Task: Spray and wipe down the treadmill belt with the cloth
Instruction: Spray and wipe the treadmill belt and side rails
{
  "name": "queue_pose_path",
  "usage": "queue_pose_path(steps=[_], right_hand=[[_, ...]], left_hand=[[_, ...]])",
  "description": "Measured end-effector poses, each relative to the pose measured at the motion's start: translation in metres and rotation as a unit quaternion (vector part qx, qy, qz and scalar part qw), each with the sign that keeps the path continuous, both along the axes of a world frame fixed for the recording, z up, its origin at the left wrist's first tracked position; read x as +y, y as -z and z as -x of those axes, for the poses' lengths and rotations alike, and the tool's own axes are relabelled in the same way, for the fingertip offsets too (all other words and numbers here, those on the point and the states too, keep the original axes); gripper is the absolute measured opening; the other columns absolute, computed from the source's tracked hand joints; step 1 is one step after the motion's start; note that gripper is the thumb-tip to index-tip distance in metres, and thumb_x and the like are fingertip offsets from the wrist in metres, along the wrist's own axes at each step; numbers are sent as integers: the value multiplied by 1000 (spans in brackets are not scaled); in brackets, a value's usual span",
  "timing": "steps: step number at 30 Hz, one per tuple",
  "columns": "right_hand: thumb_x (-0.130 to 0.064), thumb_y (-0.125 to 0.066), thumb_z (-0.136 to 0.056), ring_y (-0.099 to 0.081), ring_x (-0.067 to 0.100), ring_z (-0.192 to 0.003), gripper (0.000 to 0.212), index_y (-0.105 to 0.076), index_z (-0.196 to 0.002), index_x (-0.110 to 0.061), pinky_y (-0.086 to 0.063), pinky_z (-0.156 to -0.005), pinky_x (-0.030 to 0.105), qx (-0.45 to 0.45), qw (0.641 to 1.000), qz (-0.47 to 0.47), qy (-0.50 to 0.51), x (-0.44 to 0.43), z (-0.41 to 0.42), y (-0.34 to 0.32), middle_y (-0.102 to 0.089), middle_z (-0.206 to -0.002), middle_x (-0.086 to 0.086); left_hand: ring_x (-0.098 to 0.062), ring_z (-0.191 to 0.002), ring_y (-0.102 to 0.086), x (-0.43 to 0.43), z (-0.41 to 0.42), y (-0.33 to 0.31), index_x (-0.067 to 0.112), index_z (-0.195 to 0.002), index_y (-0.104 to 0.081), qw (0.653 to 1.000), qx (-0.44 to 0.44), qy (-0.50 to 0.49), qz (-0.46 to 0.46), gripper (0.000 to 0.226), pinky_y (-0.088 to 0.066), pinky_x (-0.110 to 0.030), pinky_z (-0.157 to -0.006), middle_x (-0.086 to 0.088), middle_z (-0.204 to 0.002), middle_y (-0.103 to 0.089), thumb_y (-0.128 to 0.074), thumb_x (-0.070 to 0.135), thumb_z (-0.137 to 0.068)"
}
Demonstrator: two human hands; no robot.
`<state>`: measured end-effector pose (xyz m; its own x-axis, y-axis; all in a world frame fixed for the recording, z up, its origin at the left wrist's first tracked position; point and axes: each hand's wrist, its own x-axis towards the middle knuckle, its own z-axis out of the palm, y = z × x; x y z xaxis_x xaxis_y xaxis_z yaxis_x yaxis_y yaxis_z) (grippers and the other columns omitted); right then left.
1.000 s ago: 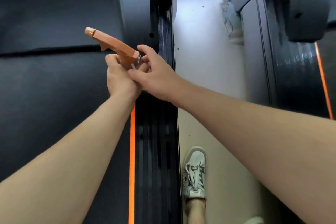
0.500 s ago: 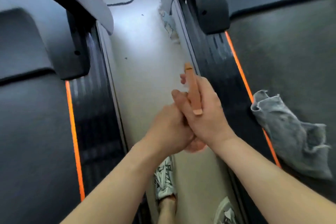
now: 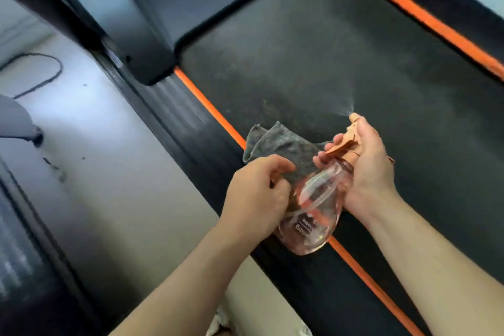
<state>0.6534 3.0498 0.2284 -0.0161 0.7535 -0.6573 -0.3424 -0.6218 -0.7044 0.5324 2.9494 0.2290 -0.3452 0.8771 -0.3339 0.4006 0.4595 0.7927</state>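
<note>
Right hand [image 3: 371, 169]: wrapped round the neck of the bottle [image 3: 319, 207], fingers drawn in on the trigger [image 3: 341, 146]
Bottle: clear and pinkish, tilted, base toward the person, nozzle [image 3: 354, 117] aimed out over the belt [image 3: 327, 49]
Mist [image 3: 351, 106]: a thin fan leaving the nozzle, heading up and across the belt
Left hand [image 3: 256, 196]: fingers curled, knuckles against the near edge of the cloth [image 3: 281, 144] and just beside the bottle's body; whether it actually pinches the cloth cannot be told
Cloth: grey, crumpled, lying on the belt's left edge and partly over the stripe [image 3: 210, 106], its near part hidden by both hands
Belt: dark, with a pale dusty speckling beyond the cloth; no wet sheen can be made out
Stripe: orange, running along the belt's left edge
Floor [image 3: 109, 172]: pale, to the left, with a cable [image 3: 49, 73] on it
Done, as judged: spraying is under way, cloth within reach
Left, as judged: likely more spray over the rest of the belt, then all of the wiping; no wiped band shows
</note>
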Motion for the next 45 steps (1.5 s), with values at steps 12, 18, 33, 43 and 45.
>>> queue_pose_path(steps=[12, 18, 33, 43, 45], right_hand=[[-62, -58, -88, -68, 25, -69, 52, -60, -107, -14, -55, -54, 31, 2, 996, 79, 49, 29, -74, 44, -61, -78, 8], [-69, -58, -71, -74, 24, -91, 84, -59, -130, -9, -56, -63, 33, -13, 996, 52, 77, 54, -93, 51, -70, -98, 10], [-60, -56, -92, -72, 26, -75, 47, -66, -115, -20, -56, -67, 37, -3, 976, 29, 215, 110, -152, 50, -67, -74, 1], [-65, -51, -92, -75, 32, -82, 62, -72, -66, -14, -55, -76, 42, 40, 956, 117, 265, 81, -186, 48, -70, -65, 3], [-66, -54, -89, -75, 31, -75, 58, -65, -78, -10, -56, -69, 39, 30, 959, 134, 249, 68, -190, 48, -68, -67, 6]], left_hand=[[-25, -153, 6, 96, -21, 96, 35, -157, -10, 877, 314, 359, 52, 66, -16, -51, -120, -3, -166, 7, -42, 40, -100], [-19, -149, 24, 98, -42, 130, 42, -155, 4, 859, 328, 381, 100, 60, 0, -71, -112, 7, -164, 21, -20, 53, -101], [-15, -111, -50, 170, -64, 102, 31, -113, -55, 967, 210, 142, -16, 16, -28, -37, -88, 13, -106, -54, -49, 25, -99], [-26, -140, -35, 170, -77, 113, 30, -143, -49, 883, 287, 372, -28, 51, -40, -48, -109, -4, -152, -42, -43, 50, -97], [-25, -150, -16, 145, -70, 127, 37, -152, -31, 860, 322, 394, 27, 61, -37, -58, -110, -3, -163, -24, -38, 55, -94]])
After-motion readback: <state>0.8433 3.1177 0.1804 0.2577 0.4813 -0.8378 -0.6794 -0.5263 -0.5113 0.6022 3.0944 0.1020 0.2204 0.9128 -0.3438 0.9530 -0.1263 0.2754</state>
